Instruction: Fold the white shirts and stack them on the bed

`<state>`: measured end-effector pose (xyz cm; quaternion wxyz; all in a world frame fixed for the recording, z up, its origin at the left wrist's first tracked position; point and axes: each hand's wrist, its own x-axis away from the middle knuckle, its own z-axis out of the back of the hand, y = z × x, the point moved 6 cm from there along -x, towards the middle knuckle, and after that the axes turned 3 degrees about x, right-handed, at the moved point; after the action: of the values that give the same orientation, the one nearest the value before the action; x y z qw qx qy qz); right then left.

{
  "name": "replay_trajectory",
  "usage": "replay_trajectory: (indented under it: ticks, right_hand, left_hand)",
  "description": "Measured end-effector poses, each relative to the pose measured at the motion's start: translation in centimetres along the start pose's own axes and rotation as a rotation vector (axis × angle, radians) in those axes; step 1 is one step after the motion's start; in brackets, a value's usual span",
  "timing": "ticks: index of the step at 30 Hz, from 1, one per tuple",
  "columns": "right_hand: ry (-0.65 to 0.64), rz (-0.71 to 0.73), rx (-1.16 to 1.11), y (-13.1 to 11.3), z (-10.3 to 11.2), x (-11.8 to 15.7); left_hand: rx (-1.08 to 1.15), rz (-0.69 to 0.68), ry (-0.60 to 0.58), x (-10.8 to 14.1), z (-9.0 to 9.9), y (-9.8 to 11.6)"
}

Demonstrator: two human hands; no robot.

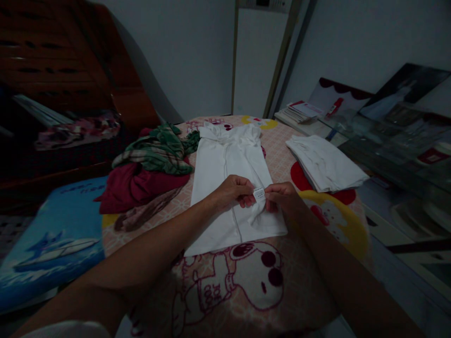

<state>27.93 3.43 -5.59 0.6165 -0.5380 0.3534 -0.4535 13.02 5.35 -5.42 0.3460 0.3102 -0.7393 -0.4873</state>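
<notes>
A white shirt (211, 188) lies spread on a round table, its collar end away from me and its hem toward me. Over its right half, a small white label with dark print (259, 194) is pinched by both hands. My left hand (237, 191) grips the label's left edge between thumb and fingers. On the other edge, the fingers of my right hand (280, 196) are closed. Some loose white cloth (257, 216) hangs just below the label; how it joins the shirt is hidden by my fingers.
Crumpled green plaid (155, 152) and dark red clothes (137, 190) are heaped at the left. A folded white stack (326, 164) sits on the right of the patterned tablecloth (253, 281). Beyond are a glass shelf (380, 141) and a wooden chair (130, 105).
</notes>
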Motion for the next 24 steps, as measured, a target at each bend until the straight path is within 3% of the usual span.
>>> replay_trajectory:
  ticks: [24]
  right_hand:
    - [-0.01,0.001,-0.004,-0.17,-0.03,-0.01]
  left_hand:
    - [0.01,0.002,0.0,-0.05,0.03,-0.1]
